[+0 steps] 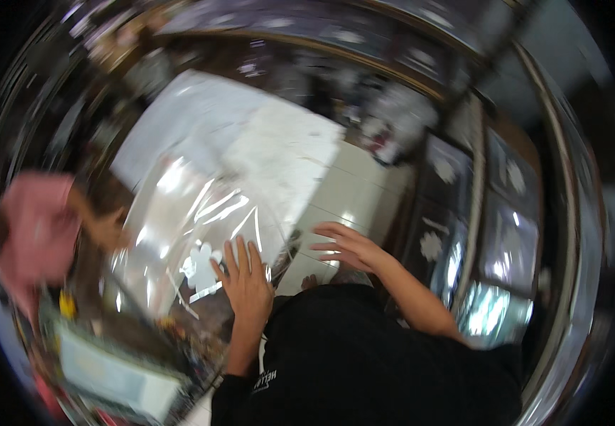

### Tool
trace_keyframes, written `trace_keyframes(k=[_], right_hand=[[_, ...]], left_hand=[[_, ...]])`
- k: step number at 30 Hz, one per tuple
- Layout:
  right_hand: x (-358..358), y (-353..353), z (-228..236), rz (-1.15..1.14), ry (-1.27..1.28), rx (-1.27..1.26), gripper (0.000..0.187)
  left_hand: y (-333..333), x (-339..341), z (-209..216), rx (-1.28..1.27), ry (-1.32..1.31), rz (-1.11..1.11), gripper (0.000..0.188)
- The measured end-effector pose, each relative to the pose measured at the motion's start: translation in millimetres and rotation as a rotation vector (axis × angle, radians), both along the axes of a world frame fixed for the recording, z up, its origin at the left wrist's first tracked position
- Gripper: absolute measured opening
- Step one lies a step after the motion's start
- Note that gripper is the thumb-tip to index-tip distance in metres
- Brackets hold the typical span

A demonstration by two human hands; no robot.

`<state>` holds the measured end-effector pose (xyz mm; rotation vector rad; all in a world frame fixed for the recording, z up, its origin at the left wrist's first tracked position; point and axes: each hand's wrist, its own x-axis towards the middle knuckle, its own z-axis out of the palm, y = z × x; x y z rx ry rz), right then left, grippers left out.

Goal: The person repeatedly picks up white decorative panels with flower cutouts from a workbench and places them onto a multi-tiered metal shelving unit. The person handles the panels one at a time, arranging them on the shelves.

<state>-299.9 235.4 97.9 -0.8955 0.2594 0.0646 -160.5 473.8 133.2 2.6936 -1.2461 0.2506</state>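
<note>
A sheet of clear, glossy plastic film (169, 184) lies across the near part of a white-topped table (279, 142). My left hand (249, 280) is at the film's near edge with its fingers spread, and nothing shows in its grasp. Whether the fingertips touch the film I cannot tell. Just left of them is a white flower-shaped piece (202, 266) with a short white strip (206, 292) below it. My right hand (348, 247) is raised off the table's right side, above the tiled floor, fingers apart and holding nothing visible.
At the left, a person in a pink shirt (41, 227) reaches a hand (110, 231) to the film's far-left edge. Dark glossy panels (432, 238) with white flower shapes stand at the right. Bundled clear plastic (400, 113) lies behind the table. A pale flat-topped object (119, 373) is lower left.
</note>
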Motion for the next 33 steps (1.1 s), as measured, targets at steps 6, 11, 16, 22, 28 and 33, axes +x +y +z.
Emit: trace_keyframes(k=[6,11,16,22,28,33], right_hand=[[41,-22,18,0.007,0.088,-0.229,0.057],[4,-33,1,-0.280,0.268,-0.031,0.052],[-40,-43,-15,-0.608,0.131,0.120,0.039],[-100,-97,22,-0.693,0.228,-0.577,0.028],[-239,-163,79,-0.833,0.481,-0.853,0.041],[-403,-212,115,-1.011,0.780,-0.931,0.033]], left_hand=[[-62,-39,-7,0.035,0.007,-0.312,0.048],[-82,-54,1,0.050,0.057,-0.428,0.050],[-109,-62,2,0.090,0.075,-0.630,0.057],[-150,-81,9,0.069,0.366,-1.008,0.082],[-181,-57,0,-0.079,0.433,-0.968,0.083],[-196,2,-30,-0.036,0.316,-0.678,0.076]])
